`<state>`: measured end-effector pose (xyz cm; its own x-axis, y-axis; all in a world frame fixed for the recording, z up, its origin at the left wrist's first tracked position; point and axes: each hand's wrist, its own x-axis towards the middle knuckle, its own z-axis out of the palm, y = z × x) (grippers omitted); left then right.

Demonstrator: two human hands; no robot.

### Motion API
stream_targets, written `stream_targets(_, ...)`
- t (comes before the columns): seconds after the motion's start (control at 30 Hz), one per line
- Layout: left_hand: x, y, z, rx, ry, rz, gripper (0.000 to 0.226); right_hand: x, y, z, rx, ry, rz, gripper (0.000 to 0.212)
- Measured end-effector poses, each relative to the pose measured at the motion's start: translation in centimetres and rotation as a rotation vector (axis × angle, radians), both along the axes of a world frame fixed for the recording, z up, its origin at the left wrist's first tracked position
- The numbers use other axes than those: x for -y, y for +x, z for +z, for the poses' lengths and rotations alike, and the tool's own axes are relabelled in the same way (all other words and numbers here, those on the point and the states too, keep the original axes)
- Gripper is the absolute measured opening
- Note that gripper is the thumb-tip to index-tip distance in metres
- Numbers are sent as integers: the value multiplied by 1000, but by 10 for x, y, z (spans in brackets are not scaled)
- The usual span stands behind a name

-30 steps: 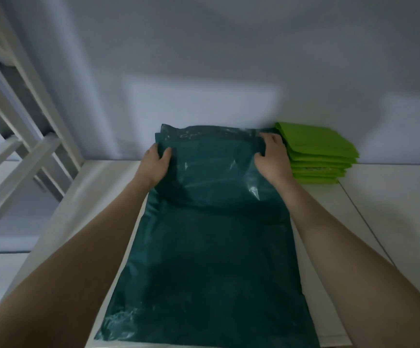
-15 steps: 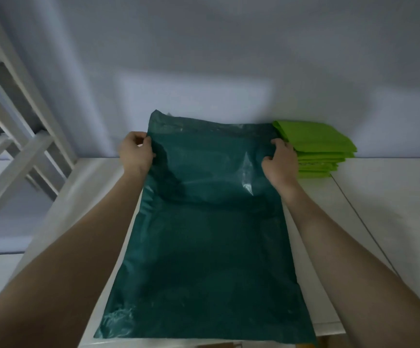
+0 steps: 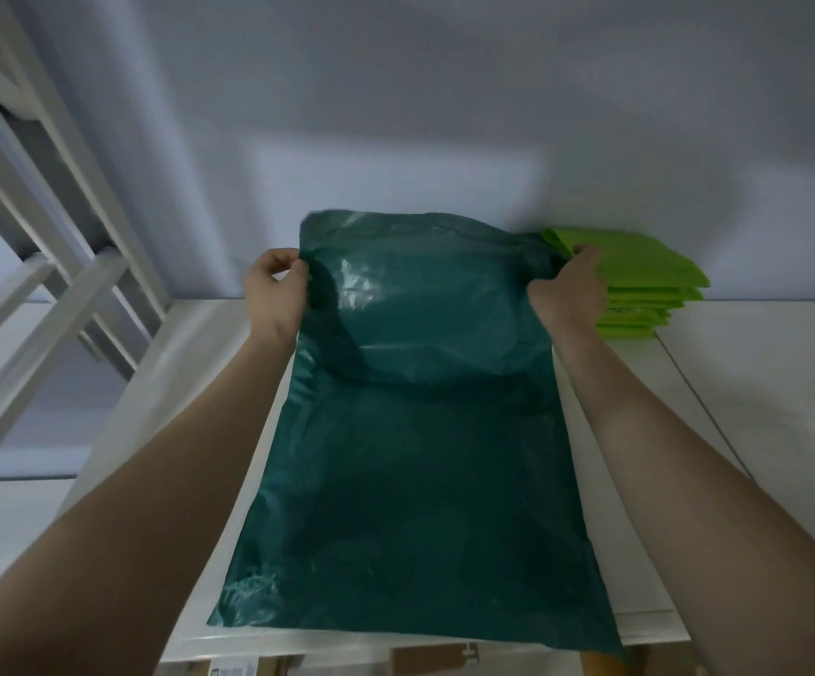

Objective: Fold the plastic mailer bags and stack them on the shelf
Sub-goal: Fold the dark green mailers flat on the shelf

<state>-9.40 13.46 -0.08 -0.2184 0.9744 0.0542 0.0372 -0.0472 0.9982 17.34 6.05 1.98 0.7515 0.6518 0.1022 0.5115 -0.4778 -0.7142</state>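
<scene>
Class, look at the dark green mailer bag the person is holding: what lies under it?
The dark green mailer bag lies on the white shelf, which shows along both sides. Its far end is lifted by the left hand and right hand. Anything beneath the bag is covered.

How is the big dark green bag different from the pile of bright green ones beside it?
The dark green bag is a single sheet spread open along the shelf; the bright green bags are folded small and stacked by the wall. The dark one is deep teal, the stack lime. The left hand and right hand hold the dark bag's far corners; nothing grips the stack. Both look like glossy plastic.
</scene>
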Motion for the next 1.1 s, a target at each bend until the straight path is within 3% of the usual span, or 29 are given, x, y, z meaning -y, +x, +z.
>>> stream_targets(0.1,8,-3,7,-17,7,3,17,8,5,7,-26,12,10,62)
stream_targets(0.23,22,-6,15,-20,2,-12,19,20,12,8,-58,88,75,33)
stream_targets(0.33,35,-8,22,17,-31,-39,21,35,14,11,-103,177,84,34)
stream_targets(0.47,55,-13,28,93,-88,-77,22,62,8,19,-387,315,141,20)
stream_targets(0.63,84,-22,34,193,-137,-71,19,95,-5,21,-568,376,173,20)
stream_targets(0.8,119,-40,24,305,-214,-80,34,137,-24,9,-647,314,191,25)
stream_targets(0.93,140,-59,5,184,-370,-132,41,171,-36,-4,-782,284,216,24)
stream_targets(1.1,159,-72,-16,-69,-421,-165,26,202,-50,-19,-818,50,396,38)
